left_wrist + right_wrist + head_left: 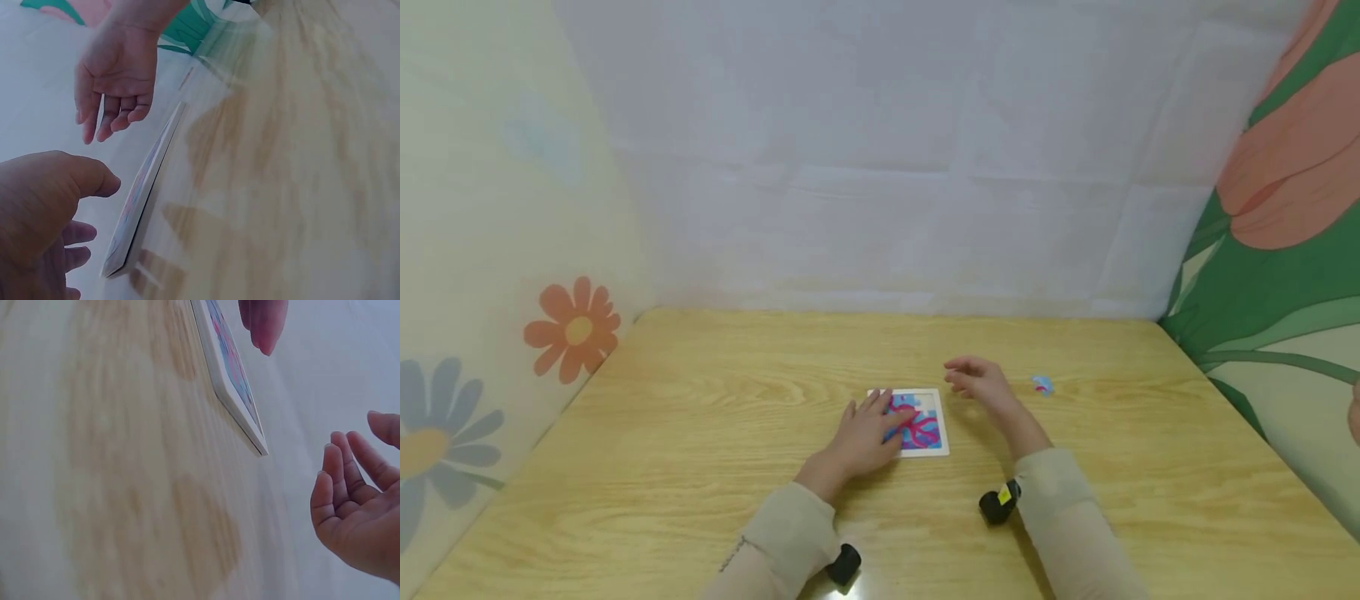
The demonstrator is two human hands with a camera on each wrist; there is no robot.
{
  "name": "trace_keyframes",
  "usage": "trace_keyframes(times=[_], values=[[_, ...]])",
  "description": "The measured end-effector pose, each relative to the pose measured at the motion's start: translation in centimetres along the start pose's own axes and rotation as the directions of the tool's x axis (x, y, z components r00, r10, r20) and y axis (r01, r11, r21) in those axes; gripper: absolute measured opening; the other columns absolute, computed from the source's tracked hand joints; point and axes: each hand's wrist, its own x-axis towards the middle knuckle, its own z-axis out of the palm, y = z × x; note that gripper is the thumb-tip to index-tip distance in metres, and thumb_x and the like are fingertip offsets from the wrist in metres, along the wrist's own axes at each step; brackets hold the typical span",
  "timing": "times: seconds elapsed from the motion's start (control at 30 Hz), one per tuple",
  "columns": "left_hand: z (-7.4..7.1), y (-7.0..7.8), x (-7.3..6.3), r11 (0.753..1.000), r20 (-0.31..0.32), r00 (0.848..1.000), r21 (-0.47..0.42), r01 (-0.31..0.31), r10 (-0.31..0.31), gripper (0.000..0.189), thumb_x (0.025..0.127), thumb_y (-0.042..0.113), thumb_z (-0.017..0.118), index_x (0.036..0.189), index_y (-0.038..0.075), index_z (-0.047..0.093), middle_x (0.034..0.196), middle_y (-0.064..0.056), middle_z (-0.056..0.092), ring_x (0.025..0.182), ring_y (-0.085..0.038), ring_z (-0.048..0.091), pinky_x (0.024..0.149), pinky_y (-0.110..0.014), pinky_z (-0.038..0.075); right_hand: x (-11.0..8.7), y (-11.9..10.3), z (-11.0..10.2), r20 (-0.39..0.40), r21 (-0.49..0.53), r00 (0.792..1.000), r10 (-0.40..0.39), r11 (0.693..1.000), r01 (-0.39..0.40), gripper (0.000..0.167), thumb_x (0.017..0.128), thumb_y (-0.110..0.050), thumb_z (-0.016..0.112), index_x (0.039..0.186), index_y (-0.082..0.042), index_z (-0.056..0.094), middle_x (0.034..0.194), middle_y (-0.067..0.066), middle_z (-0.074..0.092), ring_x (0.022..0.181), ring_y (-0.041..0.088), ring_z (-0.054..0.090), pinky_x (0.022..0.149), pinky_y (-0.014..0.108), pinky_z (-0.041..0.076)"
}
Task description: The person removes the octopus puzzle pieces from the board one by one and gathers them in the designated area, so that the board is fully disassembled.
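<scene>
A small jigsaw puzzle (922, 433) with a white frame lies on the table, its picture pink, blue and purple. Near its upper right corner a pale gap shows among the pieces. My left hand (867, 433) is spread over the puzzle's left side; whether it touches the pieces I cannot tell. To the right of the frame, my right hand (983, 383) is held above the table with loosely bent fingers and nothing in them. One loose puzzle piece (1042, 385), light blue with a pink mark, lies farther right. In the right wrist view the right palm (365, 515) shows bare.
The wooden table (700, 400) reaches back to a white cloth wall (880, 208). Flower-printed panels stand on the left (490, 250) and the right (1285, 275). Black wrist cameras sit at the left cuff (844, 565) and the right cuff (997, 504).
</scene>
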Motion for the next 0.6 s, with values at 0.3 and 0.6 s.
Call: trace_keyframes(times=[0.3, 0.6], values=[[-1.2, 0.3, -1.2, 0.994, 0.006, 1.000, 0.103, -0.029, 0.028, 0.041, 0.085, 0.028, 0.052, 0.124, 0.015, 0.049, 0.133, -0.018, 0.031, 0.122, -0.035, 0.023, 0.092, -0.059, 0.011, -0.1, 0.3, 0.5, -0.018, -0.005, 0.999, 0.032, 0.999, -0.033, 0.025, 0.082, -0.004, 0.052, 0.104, 0.007, 0.054, 0.084, 0.006, 0.058, 0.073, 0.018, 0.052, 0.070, 0.036, 0.043], [-0.6, -0.4, -2.3, 0.982, 0.030, 0.994, 0.154, -0.108, 0.105, 0.051, 0.086, 0.040, 0.045, 0.130, 0.014, 0.041, 0.136, -0.018, 0.026, 0.125, -0.031, 0.019, 0.093, -0.058, 0.009, 0.1, 1.2, 1.3, -0.005, 0.053, 1.000, 0.029, 0.998, -0.029, 0.026, 0.080, -0.001, 0.056, 0.102, 0.012, 0.054, 0.073, 0.001, 0.056, 0.062, 0.013, 0.050, 0.054, 0.024, 0.040]])
